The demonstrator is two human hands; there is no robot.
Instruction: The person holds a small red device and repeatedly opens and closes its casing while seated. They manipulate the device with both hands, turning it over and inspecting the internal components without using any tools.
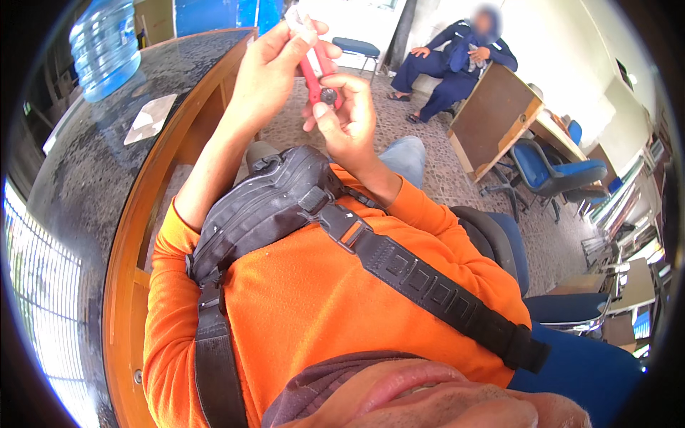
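Note:
Both my hands are raised in front of my chest around a small red-handled tool (312, 77). My left hand (275, 60) pinches its upper end, where a small white piece (298, 20) sticks out above the fingers. My right hand (346, 114) grips the lower part of the red tool, with a small dark round part (328, 95) at the thumb. I wear an orange long-sleeved top (307, 292) and a dark chest bag (267, 207) on a wide strap (428, 285).
A dark speckled counter (85, 178) with a wooden edge curves along my left, carrying a blue water bottle (105, 43) and a white sheet (150, 118). A person in dark blue sits at the back (457, 60). Wooden desks (499, 118) and blue office chairs (553, 175) stand at the right.

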